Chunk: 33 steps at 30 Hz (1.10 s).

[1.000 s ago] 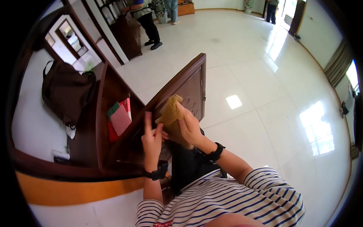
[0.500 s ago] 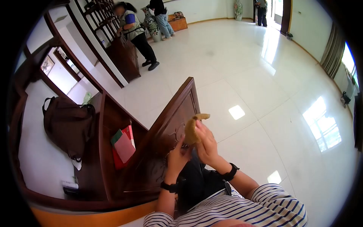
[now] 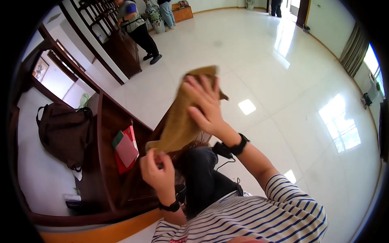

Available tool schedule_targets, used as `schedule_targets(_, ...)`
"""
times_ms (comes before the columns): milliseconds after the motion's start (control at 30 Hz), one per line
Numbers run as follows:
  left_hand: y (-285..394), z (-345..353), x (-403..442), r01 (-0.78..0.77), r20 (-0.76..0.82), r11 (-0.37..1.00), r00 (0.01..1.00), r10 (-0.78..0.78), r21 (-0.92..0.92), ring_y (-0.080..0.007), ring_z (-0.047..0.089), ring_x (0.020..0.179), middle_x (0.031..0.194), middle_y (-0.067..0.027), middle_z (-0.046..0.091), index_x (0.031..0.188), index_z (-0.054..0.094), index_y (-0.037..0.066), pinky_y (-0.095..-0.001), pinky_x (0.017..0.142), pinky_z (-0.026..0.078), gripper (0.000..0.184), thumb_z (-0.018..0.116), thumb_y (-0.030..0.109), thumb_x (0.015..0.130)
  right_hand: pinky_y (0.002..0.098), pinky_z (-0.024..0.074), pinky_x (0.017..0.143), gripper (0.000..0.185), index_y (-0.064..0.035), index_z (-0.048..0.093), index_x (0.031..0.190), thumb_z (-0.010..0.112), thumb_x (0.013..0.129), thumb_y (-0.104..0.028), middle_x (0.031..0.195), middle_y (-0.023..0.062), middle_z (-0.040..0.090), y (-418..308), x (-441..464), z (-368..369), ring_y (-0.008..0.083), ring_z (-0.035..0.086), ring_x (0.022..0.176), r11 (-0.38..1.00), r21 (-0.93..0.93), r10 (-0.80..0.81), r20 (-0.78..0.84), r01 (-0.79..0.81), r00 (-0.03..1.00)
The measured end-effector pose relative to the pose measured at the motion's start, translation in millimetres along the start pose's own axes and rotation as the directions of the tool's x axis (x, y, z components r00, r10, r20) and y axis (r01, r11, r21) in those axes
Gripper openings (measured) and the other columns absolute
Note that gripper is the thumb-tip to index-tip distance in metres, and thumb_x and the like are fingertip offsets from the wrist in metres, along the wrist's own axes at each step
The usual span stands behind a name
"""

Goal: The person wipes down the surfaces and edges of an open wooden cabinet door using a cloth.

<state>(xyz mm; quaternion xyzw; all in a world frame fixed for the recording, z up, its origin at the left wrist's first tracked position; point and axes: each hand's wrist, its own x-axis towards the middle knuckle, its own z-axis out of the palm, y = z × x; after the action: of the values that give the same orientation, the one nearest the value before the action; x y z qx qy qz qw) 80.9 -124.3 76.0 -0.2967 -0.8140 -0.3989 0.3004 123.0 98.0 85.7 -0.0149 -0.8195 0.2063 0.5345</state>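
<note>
A brownish-yellow cloth [image 3: 178, 121] is spread out over the dark wooden cabinet door [image 3: 199, 141], covering much of its upper part. My left hand [image 3: 157, 174] pinches the cloth's lower left corner between thumb and fingers. Across the cloth's upper part lies my right hand [image 3: 207, 106], open, fingers stretched and apart, slightly blurred. Whether the cloth presses on the door's edge is hard to tell.
The open cabinet [image 3: 106, 121] on the left holds red and pink booklets [image 3: 127, 153]. A brown bag [image 3: 65, 131] rests on top. Another person [image 3: 139, 32] stands by a shelf unit at the back. Shiny tiled floor [image 3: 259, 81] extends to the right.
The folded cloth has been opened out between my hands. My left hand moved left and down with one corner; my right hand moved up and flattened out on the cloth.
</note>
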Motion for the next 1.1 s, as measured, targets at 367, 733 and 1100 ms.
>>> schedule_targets(367,-92.5,45.1,0.3,-0.164,0.080,0.784,0.986,0.145,0.599,-0.0323,0.059,0.075,0.080,-0.0110,0.061,0.091,0.063,0.004,-0.0425,0.067,0.045,0.030,0.056,0.033,0.087,0.0489,0.0298,0.111,0.031,-0.0075,0.065,0.091,0.054,0.086,-0.036,0.090,0.0092,0.061,58.8,-23.3,119.6,0.0273,0.055,0.099,0.996,-0.038,-0.070,0.193,0.078,0.979)
schedule_targets(733,-65.2,47.8,13.2,-0.145,0.205,0.814,0.978,0.032,0.563,-0.0339,0.060,0.058,0.062,-0.0130,0.060,0.066,0.059,0.004,-0.0436,0.058,0.046,0.048,0.055,0.044,0.094,0.0392,0.0481,0.077,0.032,-0.0065,0.070,0.067,0.055,0.075,-0.034,0.076,0.0073,0.068,53.7,7.1,105.2,0.0286,0.061,0.072,0.974,-0.227,0.135,0.552,-0.008,0.823)
schedule_targets(1100,-79.6,58.0,17.0,-0.142,0.146,0.820,0.987,0.071,0.555,-0.0337,0.059,0.055,0.060,-0.0125,0.060,0.062,0.058,0.005,-0.0449,0.054,0.045,0.040,0.048,0.022,0.096,0.0396,0.0513,0.081,0.052,-0.0090,0.075,0.101,0.041,0.085,-0.044,0.103,0.0128,0.072,52.4,49.9,133.6,0.0288,0.068,0.099,0.896,-0.440,0.399,0.858,0.059,0.324)
